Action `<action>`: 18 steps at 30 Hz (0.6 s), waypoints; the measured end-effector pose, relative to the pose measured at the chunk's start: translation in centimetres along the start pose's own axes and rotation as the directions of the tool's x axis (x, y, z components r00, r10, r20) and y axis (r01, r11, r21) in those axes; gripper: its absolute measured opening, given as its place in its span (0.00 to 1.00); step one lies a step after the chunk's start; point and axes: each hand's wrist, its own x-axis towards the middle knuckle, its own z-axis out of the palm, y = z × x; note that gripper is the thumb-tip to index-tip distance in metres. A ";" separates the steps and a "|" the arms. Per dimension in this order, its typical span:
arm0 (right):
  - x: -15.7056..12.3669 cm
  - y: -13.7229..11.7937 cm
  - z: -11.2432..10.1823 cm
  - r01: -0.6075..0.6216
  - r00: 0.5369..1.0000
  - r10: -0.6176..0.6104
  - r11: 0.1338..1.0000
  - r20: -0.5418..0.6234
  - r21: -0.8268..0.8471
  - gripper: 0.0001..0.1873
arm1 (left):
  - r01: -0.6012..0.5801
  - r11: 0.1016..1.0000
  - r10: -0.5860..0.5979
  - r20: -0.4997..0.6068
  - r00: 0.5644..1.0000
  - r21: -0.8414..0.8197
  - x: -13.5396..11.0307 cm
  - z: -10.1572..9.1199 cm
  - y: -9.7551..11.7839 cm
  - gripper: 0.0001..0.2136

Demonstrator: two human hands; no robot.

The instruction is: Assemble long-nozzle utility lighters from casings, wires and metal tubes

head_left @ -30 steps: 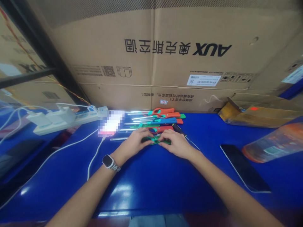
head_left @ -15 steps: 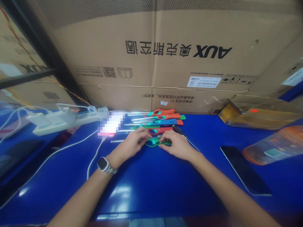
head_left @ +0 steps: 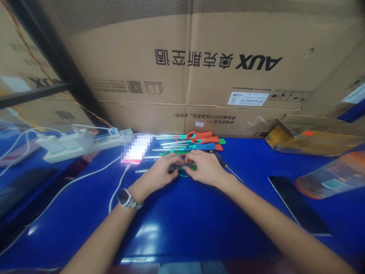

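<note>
Both of my hands meet over a green long-nosed lighter lying on the blue table, its metal tube pointing left. My left hand, with a watch on the wrist, pinches a small dark part just above the lighter. Close beside it, my right hand has its fingertips pinched together at the part's right end. What they grip is hidden. Behind my hands lie several more lighters, among them a blue one and an orange one. A screwdriver rests right of my right hand.
A lit phone on a white cable lies left of the lighters, near a power strip. Toward the right are a dark phone, a plastic bottle and an opened carton. A large cardboard box stands behind.
The dark part now shows in my left hand over the lighter. My right hand has moved left and up, closer to my left fingers. The view has shifted slightly.
</note>
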 end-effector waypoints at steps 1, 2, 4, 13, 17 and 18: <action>0.3 -0.2 0.1 0.011 1.000 -0.011 1.000 0.016 -0.010 0.06 | 0.009 1.000 -0.008 -0.003 1.000 0.024 -0.1 -0.2 0.0 0.13; 0.6 -0.2 0.2 0.019 0.999 -0.018 1.000 0.034 -0.015 0.06 | 0.019 0.998 -0.019 -0.004 1.000 0.053 -0.2 -0.4 -0.1 0.12; 0.9 -0.3 0.4 0.034 0.997 -0.032 0.999 0.074 -0.021 0.05 | 0.046 0.992 -0.046 0.002 0.999 0.119 -0.3 -0.7 -0.2 0.12; 0.7 0.2 0.3 0.016 0.993 -0.012 0.999 0.121 -0.031 0.03 | 0.076 0.919 -0.111 0.069 0.991 0.387 -0.5 0.3 0.4 0.17; 0.6 0.0 0.3 -0.002 0.990 0.002 1.000 0.144 -0.004 0.04 | 0.084 0.906 -0.119 0.061 0.991 0.415 -0.4 0.7 0.6 0.14; 0.6 0.1 0.4 -0.002 0.990 0.001 1.000 0.143 0.004 0.04 | 0.088 0.914 -0.123 0.064 0.990 0.396 -0.4 0.7 0.5 0.11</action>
